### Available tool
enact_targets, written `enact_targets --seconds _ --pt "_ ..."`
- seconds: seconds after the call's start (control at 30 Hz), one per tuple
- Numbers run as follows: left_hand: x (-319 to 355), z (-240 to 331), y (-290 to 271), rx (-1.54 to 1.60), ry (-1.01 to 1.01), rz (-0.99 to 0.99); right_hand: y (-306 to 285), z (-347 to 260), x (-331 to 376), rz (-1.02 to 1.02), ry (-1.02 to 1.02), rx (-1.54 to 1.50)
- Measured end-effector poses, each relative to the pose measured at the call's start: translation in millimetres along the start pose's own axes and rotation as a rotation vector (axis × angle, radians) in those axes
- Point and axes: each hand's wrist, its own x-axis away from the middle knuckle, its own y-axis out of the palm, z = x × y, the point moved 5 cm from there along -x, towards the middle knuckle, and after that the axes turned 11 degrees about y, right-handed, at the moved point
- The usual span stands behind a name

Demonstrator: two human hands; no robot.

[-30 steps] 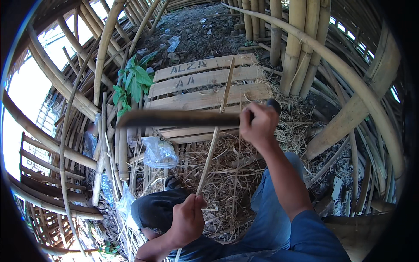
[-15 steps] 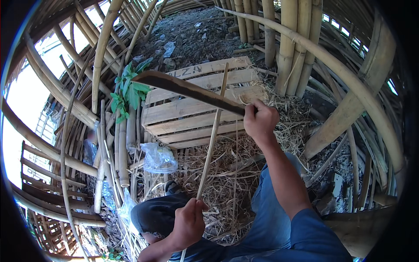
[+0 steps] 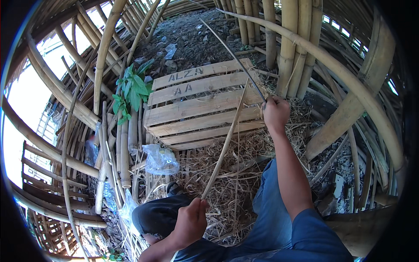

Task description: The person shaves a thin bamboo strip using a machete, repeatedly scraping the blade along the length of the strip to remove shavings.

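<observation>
My left hand (image 3: 190,222) is closed around the lower part of a thin, pale bamboo strip (image 3: 224,146), which slants up and to the right. Farther out, my right hand (image 3: 276,114) grips a machete (image 3: 233,54) by its handle, which the fingers hide. Its long dark blade shows nearly edge-on and points up and to the left over the crate. Near my right hand, the strip's upper end lies close beside the blade; whether they touch I cannot tell. Beyond both hands sits a slatted wooden crate (image 3: 192,114) with dark marks on its top slats.
Shavings and fibres (image 3: 218,209) cover the ground between my legs. A clear plastic bag (image 3: 160,159) lies left of them, near a leafy green plant (image 3: 132,91). Bamboo poles (image 3: 294,48) stand at the right; a curved pole (image 3: 345,81) arches across there. Bamboo railings line the left.
The machete has turned from broadside, pointing left, to nearly edge-on, pointing farther away. My right hand has moved slightly right. The strip's top has tilted to the right.
</observation>
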Motion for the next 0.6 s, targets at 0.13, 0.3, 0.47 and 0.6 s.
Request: enact_targets --seconds 0.13,0.3,0.47,0.6 --pt "-2 2 0 -0.028 -0.024 0.012 -5 -17 19 0.013 -0.166 -0.003" --pt "-3 2 -1 -0.179 0.043 0.078 -2 -42 65 0.076 -0.485 0.078" --pt "4 10 1 -0.379 0.124 0.12 0 -56 79 0.151 -0.817 0.121" --pt "6 12 0 -0.475 0.168 0.139 -6 -50 55 0.204 -0.608 0.216"
